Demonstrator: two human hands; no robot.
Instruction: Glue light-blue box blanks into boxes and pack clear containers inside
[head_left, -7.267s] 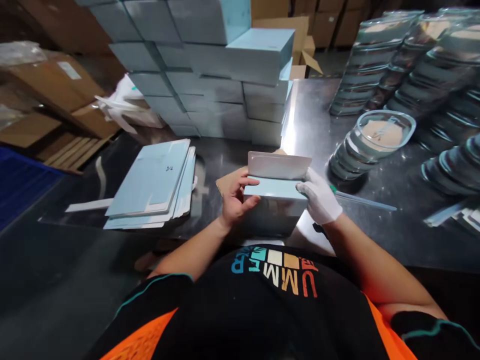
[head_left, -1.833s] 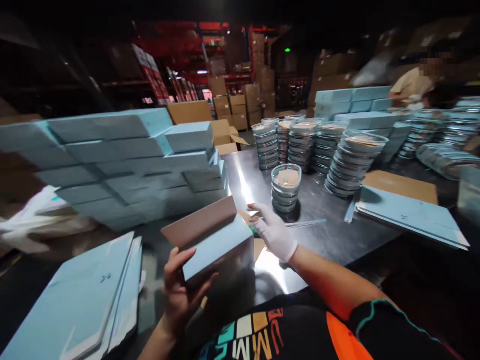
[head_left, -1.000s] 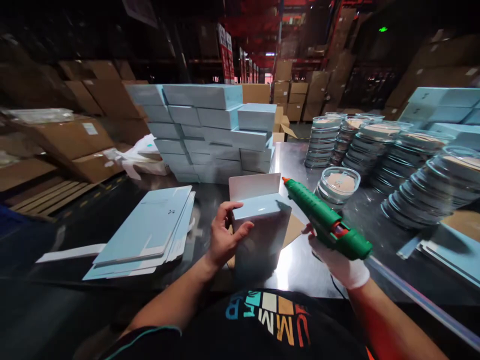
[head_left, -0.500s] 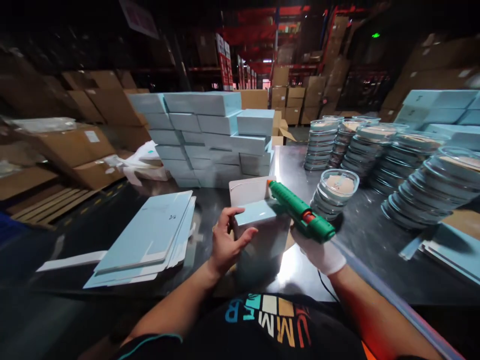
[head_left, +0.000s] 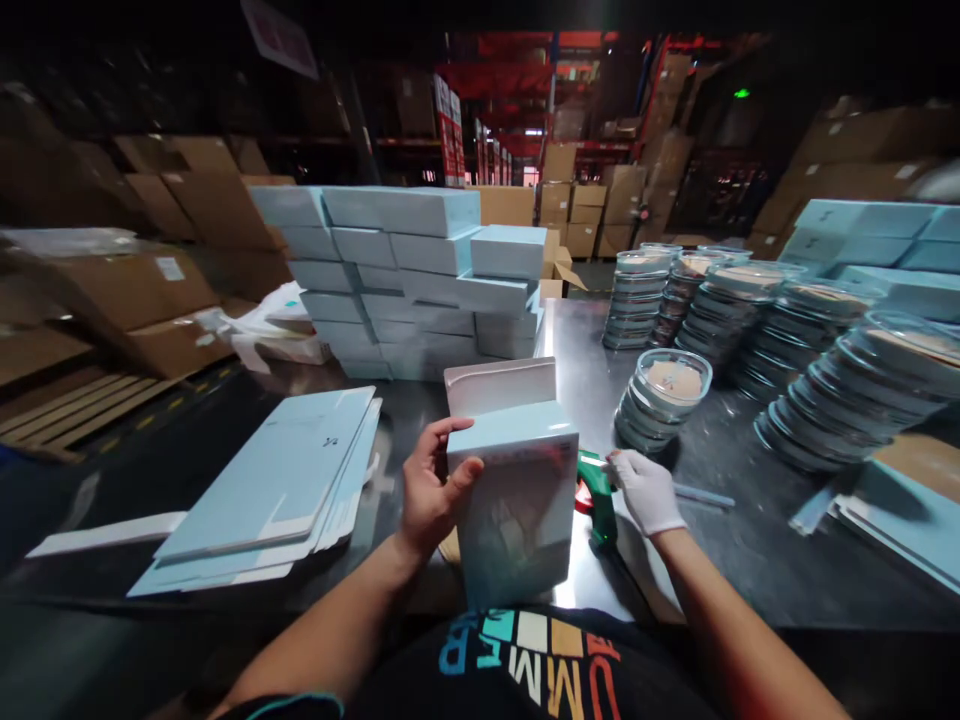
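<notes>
My bare left hand [head_left: 435, 488] grips a light-blue box [head_left: 517, 510] by its upper left edge, thumb on the near face. The box stands upright in front of me, with a raised flap [head_left: 501, 385] at its far top edge. Just right of the box, a green glue gun [head_left: 598, 500] rests on the table, partly hidden behind it. My right hand [head_left: 649, 490], in a white glove, is beside the gun's rear end with loosely bent fingers and nothing visible in them. Whether its fingertips still touch the gun is unclear.
Stacked light-blue boxes [head_left: 420, 275] rise behind the work spot. Flat blue cardboard sheets [head_left: 270, 470] lie to the left. On the right are several stacks of clear round dishes [head_left: 847, 400], with a shorter dish stack [head_left: 660, 405] nearer. A thin clear stick [head_left: 705, 496] lies beside my right hand.
The glue gun has gone from being held over the box's right side to resting on the table. My right hand has moved off it. The box appears more upright, still in my left hand.
</notes>
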